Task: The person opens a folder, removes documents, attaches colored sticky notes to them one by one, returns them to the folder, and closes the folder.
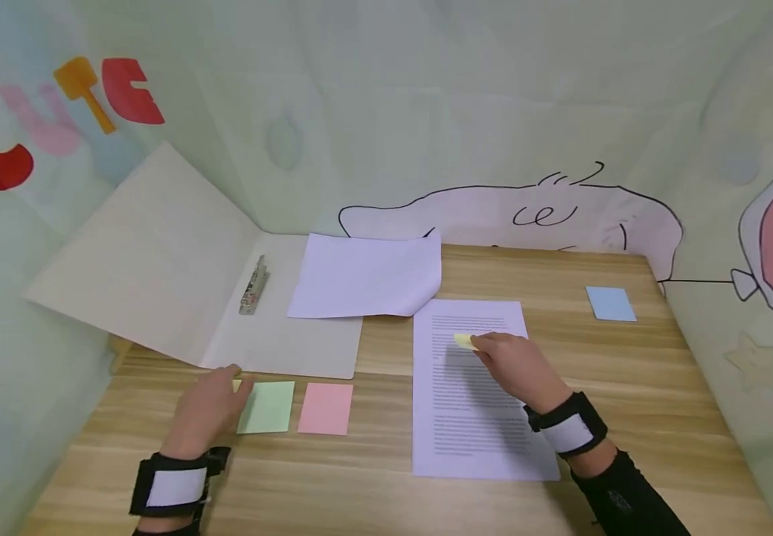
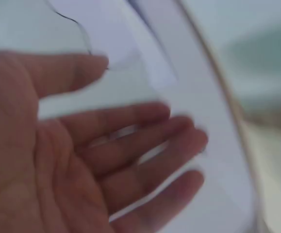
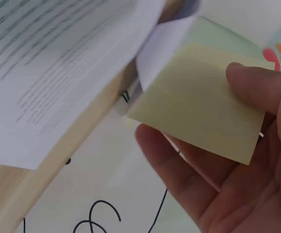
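My right hand [image 1: 516, 371] pinches a yellow sticky note [image 3: 203, 99] between thumb and fingers, above a printed sheet of paper [image 1: 456, 439]. In the right wrist view the thumb [image 3: 261, 87] lies on the note's face. My left hand [image 1: 207, 409] is at the left, beside the green sticky notes [image 1: 268, 408]; a bit of yellow [image 1: 236, 385] shows by its fingers. In the left wrist view its fingers [image 2: 135, 150] are loosely extended, with nothing held between them. Pink sticky notes [image 1: 326, 409] lie to the right of the green ones.
An open folder [image 1: 299, 357] with a metal clip [image 1: 254, 286] stands at the back left, its cover raised against the wall. A blank white sheet [image 1: 366, 277] with a curled corner lies partly on it. Blue sticky notes [image 1: 611, 304] lie at the back right of the wooden table [image 1: 359, 495].
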{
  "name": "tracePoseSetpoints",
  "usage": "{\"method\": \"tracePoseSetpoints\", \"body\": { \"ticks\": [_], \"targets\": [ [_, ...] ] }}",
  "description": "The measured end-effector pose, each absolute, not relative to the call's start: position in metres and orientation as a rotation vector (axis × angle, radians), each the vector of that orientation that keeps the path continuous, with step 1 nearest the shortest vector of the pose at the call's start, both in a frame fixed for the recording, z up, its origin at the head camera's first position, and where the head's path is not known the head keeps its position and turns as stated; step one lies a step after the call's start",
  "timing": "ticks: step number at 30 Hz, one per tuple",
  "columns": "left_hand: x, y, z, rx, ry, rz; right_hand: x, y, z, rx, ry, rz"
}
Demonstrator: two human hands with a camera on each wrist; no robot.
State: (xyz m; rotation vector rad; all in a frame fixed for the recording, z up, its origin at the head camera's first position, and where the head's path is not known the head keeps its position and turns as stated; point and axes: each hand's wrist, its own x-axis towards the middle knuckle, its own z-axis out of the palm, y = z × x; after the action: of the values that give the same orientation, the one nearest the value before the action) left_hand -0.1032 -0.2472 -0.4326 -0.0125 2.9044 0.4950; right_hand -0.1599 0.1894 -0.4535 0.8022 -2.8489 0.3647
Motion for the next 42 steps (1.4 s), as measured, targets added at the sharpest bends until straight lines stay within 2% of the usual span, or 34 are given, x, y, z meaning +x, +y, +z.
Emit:
{"method": "tracePoseSetpoints", "body": {
  "ticks": [7,13,17,23,34,42],
  "targets": [
    [-0.127,-0.155,-0.427,0.581,2.734,0.668,-0.172,0.180,-0.470,0.951,-2.754,0.191],
    [-0.151,-0.078,-0.447,0.837,2.631,0.606,-0.188,0.166,-0.479,1.035,-2.621,-0.016],
    [-0.163,-0.049,-0.455,0.898,2.597,0.498,-0.195,0.160,-0.480,1.050,-2.618,-0.100],
    [-0.174,-0.031,-0.460,0.877,2.586,0.405,-0.200,0.157,-0.487,1.089,-2.630,-0.112],
    [-0.172,-0.008,-0.479,0.890,2.636,0.158,-0.202,0.163,-0.493,1.173,-2.601,-0.173],
    [-0.164,-0.006,-0.476,0.870,2.662,-0.026,-0.196,0.158,-0.494,1.267,-2.793,0.282]
  ]
}}
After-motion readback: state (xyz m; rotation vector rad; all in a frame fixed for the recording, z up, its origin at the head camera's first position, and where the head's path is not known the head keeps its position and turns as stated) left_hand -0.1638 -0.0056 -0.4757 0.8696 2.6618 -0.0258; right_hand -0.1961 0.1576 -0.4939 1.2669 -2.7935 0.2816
